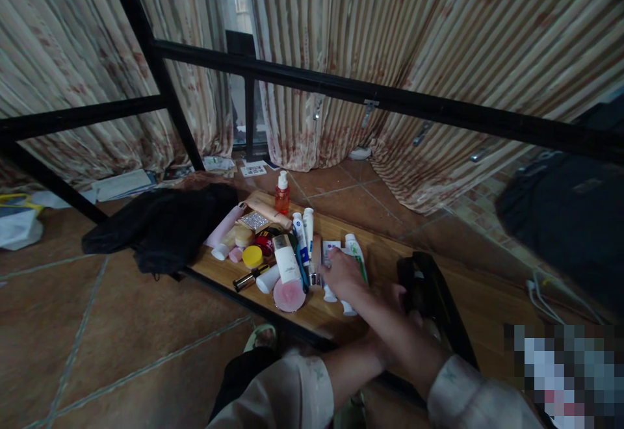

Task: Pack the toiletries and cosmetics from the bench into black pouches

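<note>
My right hand (345, 272) is over the right part of the wooden board, its fingers curled down among the tubes. Whatever lies under the fingers is hidden. Beside it are a brown tube with a clear cap (316, 260), a white and green tube (355, 247) and a white card-like item (332, 245). My left arm passes beneath the right forearm. The blurred left hand (398, 299), partly covered, is close to an open black case (429, 286). Left of my right hand lie a white bottle (286, 257), a pink round compact (289, 295) and blue-white tubes (301, 237).
A red pump bottle (282, 194) stands upright at the board's back edge. Black cloth (170, 224) covers the left end. A black metal rail (312, 81) crosses ahead, before striped curtains (331, 19). Papers (124, 184) and white cables (543, 296) lie around.
</note>
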Tool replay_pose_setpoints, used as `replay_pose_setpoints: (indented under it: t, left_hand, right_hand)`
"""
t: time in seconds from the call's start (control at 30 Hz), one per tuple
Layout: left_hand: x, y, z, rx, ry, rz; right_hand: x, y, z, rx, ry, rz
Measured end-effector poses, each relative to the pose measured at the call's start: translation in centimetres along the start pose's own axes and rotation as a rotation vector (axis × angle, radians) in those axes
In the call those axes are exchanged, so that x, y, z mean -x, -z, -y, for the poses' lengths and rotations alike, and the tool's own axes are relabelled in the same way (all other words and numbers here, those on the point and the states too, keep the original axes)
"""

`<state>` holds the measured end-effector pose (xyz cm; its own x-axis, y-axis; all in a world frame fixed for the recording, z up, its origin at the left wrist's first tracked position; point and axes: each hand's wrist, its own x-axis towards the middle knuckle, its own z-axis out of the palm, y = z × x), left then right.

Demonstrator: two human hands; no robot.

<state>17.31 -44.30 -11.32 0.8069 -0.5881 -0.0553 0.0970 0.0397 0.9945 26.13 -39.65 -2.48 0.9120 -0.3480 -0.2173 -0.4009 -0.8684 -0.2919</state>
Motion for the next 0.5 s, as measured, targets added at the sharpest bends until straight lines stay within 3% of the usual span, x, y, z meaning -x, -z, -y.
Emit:
replay_pose_setpoints:
  t: [0.13, 0.5]
  left_hand:
    - [0.4, -0.2, -0.7, -0.056, 0.022, -0.063]
    - [1.4, 0.9, -3.6, -0.184, 0.037, -0.053]
  right_hand:
    - [-0.3, -1.3, 0.9, -0.023, -0.033, 0.032]
    - [-1.5, -2.2, 1.9, -0.090, -0.217, 0.043]
